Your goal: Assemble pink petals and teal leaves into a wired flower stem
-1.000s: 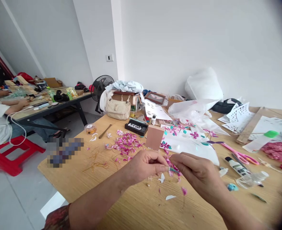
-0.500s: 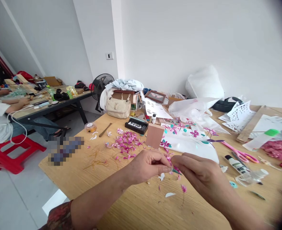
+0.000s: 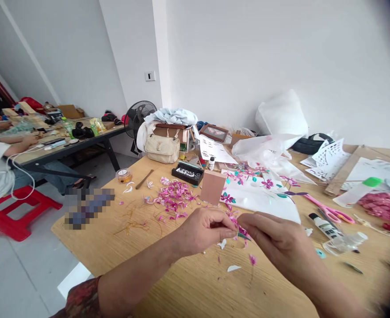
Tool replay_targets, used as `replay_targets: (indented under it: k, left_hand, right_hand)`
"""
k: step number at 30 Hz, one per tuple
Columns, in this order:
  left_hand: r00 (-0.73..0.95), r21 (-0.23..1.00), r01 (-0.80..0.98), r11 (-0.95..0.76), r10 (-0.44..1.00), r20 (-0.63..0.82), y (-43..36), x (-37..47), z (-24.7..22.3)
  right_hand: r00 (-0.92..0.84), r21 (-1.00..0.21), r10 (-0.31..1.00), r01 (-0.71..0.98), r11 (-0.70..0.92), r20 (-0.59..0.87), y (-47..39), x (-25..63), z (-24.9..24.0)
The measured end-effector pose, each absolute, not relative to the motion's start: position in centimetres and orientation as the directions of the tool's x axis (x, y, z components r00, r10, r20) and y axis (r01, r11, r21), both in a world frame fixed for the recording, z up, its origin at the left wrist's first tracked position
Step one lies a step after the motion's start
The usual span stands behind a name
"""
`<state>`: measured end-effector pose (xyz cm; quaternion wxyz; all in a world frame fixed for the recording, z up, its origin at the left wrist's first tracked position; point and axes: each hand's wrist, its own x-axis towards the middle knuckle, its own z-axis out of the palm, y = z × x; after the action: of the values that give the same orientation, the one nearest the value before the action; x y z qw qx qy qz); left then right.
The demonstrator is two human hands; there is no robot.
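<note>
The left hand [image 3: 200,232] pinches a thin green pointed piece [image 3: 243,236] above the wooden table [image 3: 181,282], short of the pink petal pile [image 3: 177,196], probably kept raised for fingertip work. The right hand [image 3: 281,238] bends close by; its grip is hidden.

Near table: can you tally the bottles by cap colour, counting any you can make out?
Black cap: 2 (small upright bottle, lying labelled bottle)
Green cap: 1 (translucent bottle)
Clear or whitish top: 1 (clear bottle)
Total: 4 visible
</note>
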<state>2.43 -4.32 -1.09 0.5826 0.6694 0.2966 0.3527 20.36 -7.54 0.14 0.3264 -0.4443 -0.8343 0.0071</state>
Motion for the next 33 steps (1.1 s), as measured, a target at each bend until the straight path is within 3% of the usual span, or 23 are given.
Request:
replay_targets:
  k: [4,11,15,19,26,28,33]
  left_hand:
    - [0.515,0.991,-0.099,-0.095,0.847,0.133,-4.0,2.1,-1.2]
    - [0.512,0.958,0.066,-0.279,0.833,0.208,-4.1,2.1,-1.0]
    - [0.575,0.989,-0.018,-0.148,0.807,0.131,-4.4,2.4,-1.0]
    - [0.509,0.988,-0.143,-0.057,0.852,0.123,-4.1,2.4,-1.4]
    - [0.513,0.946,0.064,-0.319,0.823,0.243,-4.1,2.4,-1.3]
    - [0.559,0.95,0.051,-0.309,0.797,0.229,-4.3,2.5,-1.2]
    - [0.535,0.992,-0.099,-0.074,0.837,0.116,-4.3,2.5,-1.4]
  right_hand:
    - [-0.401,-0.379,0.775,0.703,0.602,0.488,-7.2,19.9,-1.7]
    - [-0.486,-0.239,0.686,0.693,0.68,0.542,-8.6,19.5,-0.4]
    - [-0.426,-0.296,0.741,0.724,0.623,0.52,-7.3,20.4,0.4]
    - [-0.403,-0.353,0.758,0.706,0.614,0.513,-7.1,19.9,-1.5]
    - [-0.502,-0.195,0.658,0.693,0.694,0.56,-8.7,19.4,-0.7]
    - [-0.476,-0.24,0.693,0.702,0.67,0.541,-8.2,19.9,0.1]
    - [-0.384,-0.49,0.814,0.657,0.573,0.436,-6.8,20.3,-0.5]
